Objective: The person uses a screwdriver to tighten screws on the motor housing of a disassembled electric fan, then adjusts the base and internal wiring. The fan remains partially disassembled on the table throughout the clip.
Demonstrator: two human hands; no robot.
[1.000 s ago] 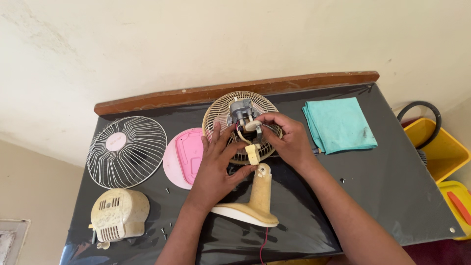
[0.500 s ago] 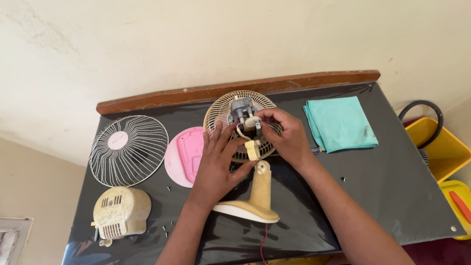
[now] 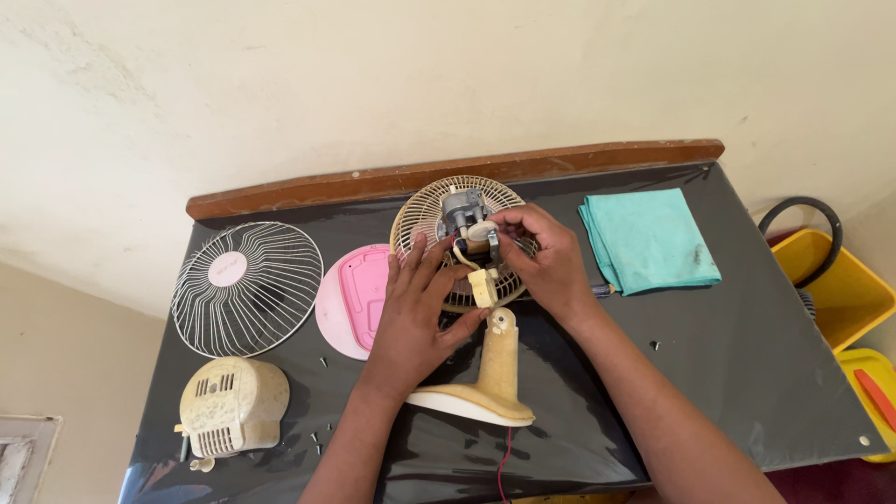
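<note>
So I've got this little desk fan in bits on the worktop [image 3: 747, 373], which is covered in a black sheet. My left hand [image 3: 415, 313] and right hand [image 3: 551, 266] are both up on the fan motor [image 3: 464, 213], a grey metal block sitting on the cream rear grille [image 3: 425, 215] near the middle of the far edge. Right hand is pinched around the right side of the motor, fingers curled on it; left hand has fingers spread, its fingertips touching the small cream neck piece [image 3: 483, 287] that hangs off the motor with a bit of wire, so both hands are grasping that motor assembly, not hanging loose. Just in front of it, toward the near edge, the cream stand [image 3: 485, 387] sits upright on its oval base, with a red wire [image 3: 501, 467] trailing off the near edge. To the left of my hands is the pink fan blade [image 3: 350, 299] lying flat, partly tucked under my left hand, and further left the white front grille [image 3: 247, 287] lies flat too. In the near left corner is the cream motor cover [image 3: 233, 406] with a few loose screws [image 3: 322, 359] scattered around it. A folded teal cloth [image 3: 649, 241] sits by the far right corner, well apart from the fan parts. Off the right edge there's a yellow bin [image 3: 835, 289].
</note>
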